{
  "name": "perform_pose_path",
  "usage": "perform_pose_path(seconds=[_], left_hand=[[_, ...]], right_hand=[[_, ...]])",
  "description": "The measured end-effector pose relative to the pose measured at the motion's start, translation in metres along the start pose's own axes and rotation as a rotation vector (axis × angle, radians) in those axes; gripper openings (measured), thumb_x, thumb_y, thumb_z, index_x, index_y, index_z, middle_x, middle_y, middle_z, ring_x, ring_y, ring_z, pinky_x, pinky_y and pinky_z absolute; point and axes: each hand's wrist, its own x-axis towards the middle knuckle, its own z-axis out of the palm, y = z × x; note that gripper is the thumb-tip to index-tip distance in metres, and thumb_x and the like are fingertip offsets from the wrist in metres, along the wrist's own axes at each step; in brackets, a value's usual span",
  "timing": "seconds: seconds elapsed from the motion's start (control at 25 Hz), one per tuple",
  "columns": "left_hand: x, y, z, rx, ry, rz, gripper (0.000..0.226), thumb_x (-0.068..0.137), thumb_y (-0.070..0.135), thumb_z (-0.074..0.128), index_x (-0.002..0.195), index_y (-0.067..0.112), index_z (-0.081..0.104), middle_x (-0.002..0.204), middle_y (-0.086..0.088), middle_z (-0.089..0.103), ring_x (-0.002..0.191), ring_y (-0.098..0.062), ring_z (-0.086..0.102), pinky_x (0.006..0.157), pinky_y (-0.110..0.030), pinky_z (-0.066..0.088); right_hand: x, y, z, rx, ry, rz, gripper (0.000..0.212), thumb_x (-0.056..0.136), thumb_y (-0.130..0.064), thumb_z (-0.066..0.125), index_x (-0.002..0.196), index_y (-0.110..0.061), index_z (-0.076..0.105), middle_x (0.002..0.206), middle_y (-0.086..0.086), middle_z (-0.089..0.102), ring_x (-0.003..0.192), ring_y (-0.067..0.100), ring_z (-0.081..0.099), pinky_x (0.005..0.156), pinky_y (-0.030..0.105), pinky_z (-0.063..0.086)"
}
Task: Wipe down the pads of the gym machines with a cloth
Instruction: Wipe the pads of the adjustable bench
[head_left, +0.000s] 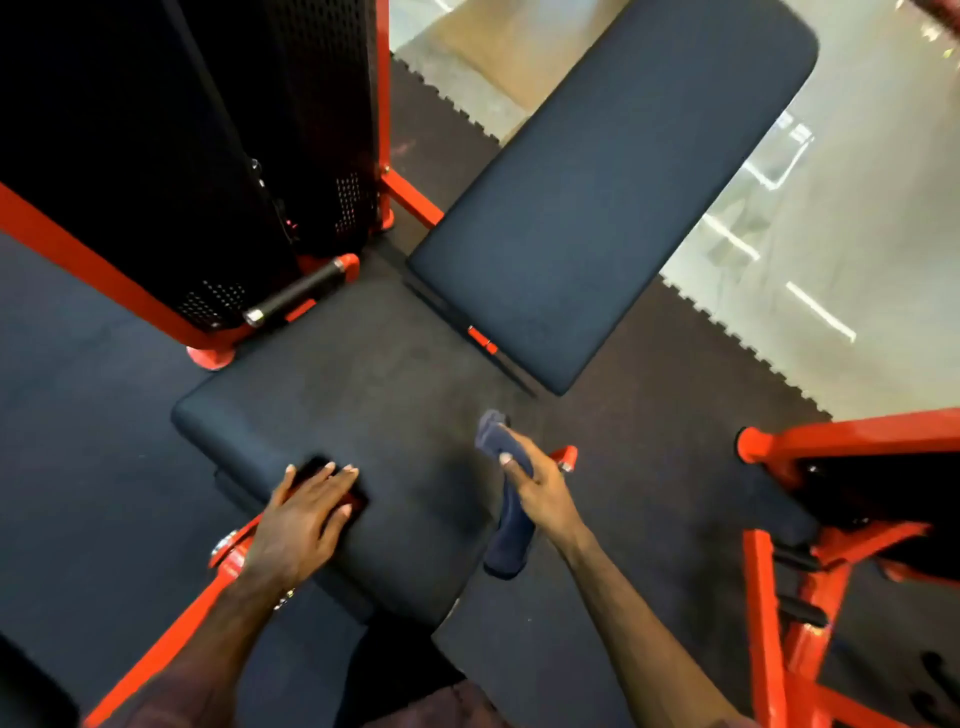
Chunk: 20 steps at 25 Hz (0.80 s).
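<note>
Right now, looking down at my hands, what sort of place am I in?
Most likely a gym. A padded black seat pad and long back pad sit on a red steel frame, with interlocking rubber floor mats underneath. Your right hand holds a dark cloth.

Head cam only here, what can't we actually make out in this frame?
- What the left hand rests on at the near black seat pad: the hand covers a dark recess with a red part.
- Contact between the dark blue folded cloth and the pad: the right hand holds it at the pad's edge; one view cannot settle it.
- Long black back pad: its far corner is cut off by the top edge.
- Red-framed machine on the right: blurred, cropped by the frame edge.
</note>
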Motion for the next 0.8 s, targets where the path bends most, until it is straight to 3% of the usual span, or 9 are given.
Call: perform_pose_path(seconds=[0.04,0.12,0.24,0.4,0.56,0.6,0.68,0.8], left_hand=[[0.01,0.009,-0.005,-0.026,0.028,-0.054,0.057,0.103,0.049,0.038,0.149,0.023,0.059,0.149,0.003,0.063,0.146,-0.016,0.049,0.127,-0.048,0.019],[0.044,0.032,-0.02,-0.083,0.076,-0.141,0.06,0.1,0.051,0.039,0.146,0.021,0.061,0.143,0.0,0.067,0.142,-0.019,0.054,0.123,-0.052,0.029],[0.112,0.075,-0.048,-0.176,0.126,-0.174,0.064,0.098,0.055,0.04,0.149,0.021,0.057,0.146,-0.002,0.064,0.143,-0.021,0.053,0.119,-0.055,0.035],[0.205,0.145,-0.081,-0.321,0.216,-0.176,0.066,0.097,0.055,0.044,0.152,0.021,0.054,0.152,-0.004,0.059,0.145,-0.023,0.051,0.113,-0.051,0.043],[0.299,0.207,-0.1,-0.354,0.308,-0.103,0.065,0.098,0.052,0.048,0.155,0.02,0.051,0.158,-0.001,0.052,0.15,-0.02,0.043,0.118,-0.044,0.039],[0.324,0.222,-0.103,-0.357,0.33,-0.111,0.064,0.099,0.05,0.05,0.156,0.021,0.05,0.159,0.0,0.051,0.151,-0.019,0.042,0.119,-0.044,0.038],[0.376,0.253,-0.109,-0.359,0.376,-0.136,0.06,0.103,0.045,0.055,0.158,0.021,0.047,0.162,0.0,0.048,0.151,-0.019,0.04,0.121,-0.044,0.037],[0.427,0.293,-0.121,-0.314,0.354,-0.126,0.063,0.104,0.043,0.058,0.161,0.023,0.041,0.167,0.001,0.039,0.154,-0.019,0.035,0.123,-0.047,0.036]], right_hand=[[0.009,-0.014,-0.026,0.003,0.052,-0.015,0.063,0.096,-0.058,0.065,0.139,-0.012,0.061,0.139,0.0,0.066,0.128,-0.005,0.058,0.111,0.028,0.046],[0.035,-0.044,-0.075,-0.043,0.138,-0.088,0.053,0.099,-0.042,0.064,0.141,-0.01,0.061,0.141,0.003,0.066,0.131,0.002,0.058,0.114,0.037,0.046],[0.078,-0.089,-0.14,-0.171,0.2,-0.242,0.05,0.103,-0.025,0.058,0.15,-0.008,0.054,0.156,0.003,0.055,0.149,0.018,0.047,0.125,0.044,0.035],[0.154,-0.139,-0.236,-0.283,0.332,-0.483,0.048,0.104,-0.014,0.052,0.152,-0.014,0.054,0.164,0.003,0.045,0.156,0.018,0.035,0.127,0.049,0.03],[0.242,-0.193,-0.33,-0.424,0.447,-0.633,0.068,0.097,0.006,0.047,0.159,-0.023,0.045,0.173,0.001,0.028,0.162,0.025,0.016,0.131,0.031,0.019],[0.269,-0.205,-0.35,-0.533,0.471,-0.684,0.076,0.092,0.01,0.046,0.16,-0.024,0.044,0.174,0.001,0.024,0.163,0.029,0.012,0.131,0.033,0.017],[0.324,-0.221,-0.386,-0.849,0.5,-0.731,0.08,0.088,0.003,0.052,0.161,-0.029,0.04,0.175,0.002,0.018,0.162,0.036,0.007,0.131,0.055,0.013],[0.37,-0.196,-0.413,-1.313,0.43,-0.683,0.068,0.098,-0.032,0.059,0.161,-0.038,0.036,0.177,0.001,0.01,0.162,0.041,0.003,0.121,0.077,0.009]])
